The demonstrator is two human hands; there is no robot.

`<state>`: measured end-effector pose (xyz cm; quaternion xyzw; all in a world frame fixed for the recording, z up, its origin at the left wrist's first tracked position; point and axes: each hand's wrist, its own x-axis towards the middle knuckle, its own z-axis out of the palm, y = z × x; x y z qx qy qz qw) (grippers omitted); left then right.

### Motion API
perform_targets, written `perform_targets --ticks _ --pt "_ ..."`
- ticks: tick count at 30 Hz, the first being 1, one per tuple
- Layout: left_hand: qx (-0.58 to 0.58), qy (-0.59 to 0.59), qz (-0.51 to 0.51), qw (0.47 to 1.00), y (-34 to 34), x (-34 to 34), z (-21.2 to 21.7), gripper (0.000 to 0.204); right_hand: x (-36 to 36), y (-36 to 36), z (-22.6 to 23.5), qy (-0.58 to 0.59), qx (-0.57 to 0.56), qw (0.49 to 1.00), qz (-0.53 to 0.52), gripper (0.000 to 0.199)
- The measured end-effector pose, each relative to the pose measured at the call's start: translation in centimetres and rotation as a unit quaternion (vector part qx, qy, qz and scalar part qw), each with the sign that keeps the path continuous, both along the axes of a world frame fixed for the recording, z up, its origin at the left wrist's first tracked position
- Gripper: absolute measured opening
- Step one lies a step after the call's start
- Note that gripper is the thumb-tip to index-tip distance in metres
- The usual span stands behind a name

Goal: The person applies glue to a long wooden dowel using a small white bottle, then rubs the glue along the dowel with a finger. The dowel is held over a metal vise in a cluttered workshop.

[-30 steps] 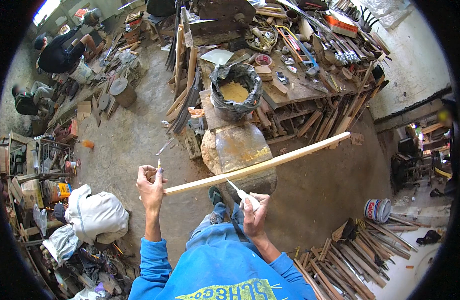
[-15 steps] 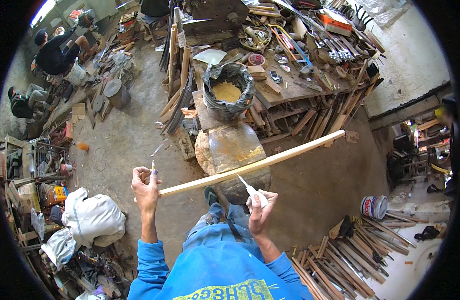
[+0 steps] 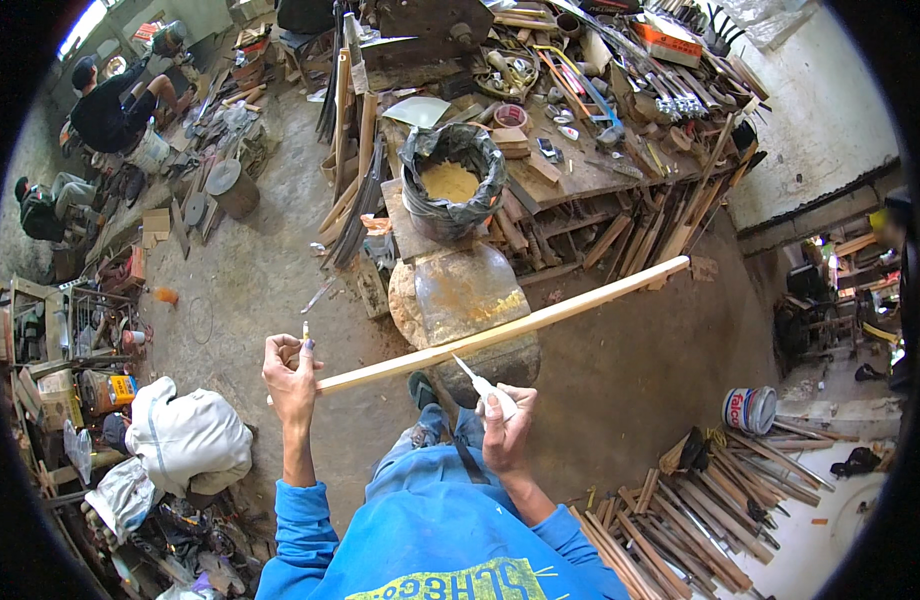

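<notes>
A long pale wooden strip [image 3: 540, 318] slants across in front of me, its far right end raised higher in view. My left hand [image 3: 292, 375] is closed around its left end, and a small yellow-and-white piece [image 3: 306, 331] sticks up from the fingers, too small to name. My right hand [image 3: 506, 430] grips a white squeeze bottle [image 3: 492, 397] with a long thin nozzle. The nozzle's tip is by the near edge of the strip, around its middle; I cannot tell whether it touches. Beneath the strip lies a worn, curved block [image 3: 470, 290] with yellow dust on it.
A black-lined bucket [image 3: 450, 183] of yellowish powder stands beyond the block. Behind it is a cluttered workbench [image 3: 580, 185] with tools. Wooden sticks [image 3: 695, 510] and a paint can [image 3: 749, 410] lie at right; a white sack [image 3: 188, 435] at left. Two people [image 3: 110, 110] sit far left.
My right hand has moved the squeeze bottle a little to the left along the strip. The left hand and the strip stay nearly still.
</notes>
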<state>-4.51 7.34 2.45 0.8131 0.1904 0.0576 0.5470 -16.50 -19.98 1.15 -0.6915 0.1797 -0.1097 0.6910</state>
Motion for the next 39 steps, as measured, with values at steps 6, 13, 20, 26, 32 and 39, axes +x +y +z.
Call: perform_targets --ticks 6,13,20,26,32,39 --pt "0.009 -0.003 -0.002 1.0 -0.1 -0.1 -0.1 0.017 0.0 -0.2 0.1 -0.007 -0.013 1.0 0.003 0.026" --pt "0.003 0.015 0.007 1.0 -0.3 -0.2 0.1 0.018 0.4 -1.4 0.3 -0.018 0.006 0.998 -0.053 0.026" --pt "0.014 -0.018 0.001 1.0 -0.4 -0.1 -0.4 0.018 0.9 -3.1 0.3 -0.03 0.002 0.996 -0.078 0.025" --pt "0.02 -0.006 0.003 1.0 -0.4 -0.1 -0.5 0.018 1.3 -4.2 0.5 -0.044 0.01 0.993 -0.108 0.023" --pt "0.031 -0.019 -0.004 0.999 -0.2 0.0 -0.8 0.017 1.6 -5.8 0.9 -0.042 0.009 0.992 -0.12 0.021" --pt "0.032 -0.013 0.003 0.999 -0.4 0.1 -1.0 0.015 2.2 -7.4 0.9 -0.056 -0.008 0.987 -0.152 0.022"
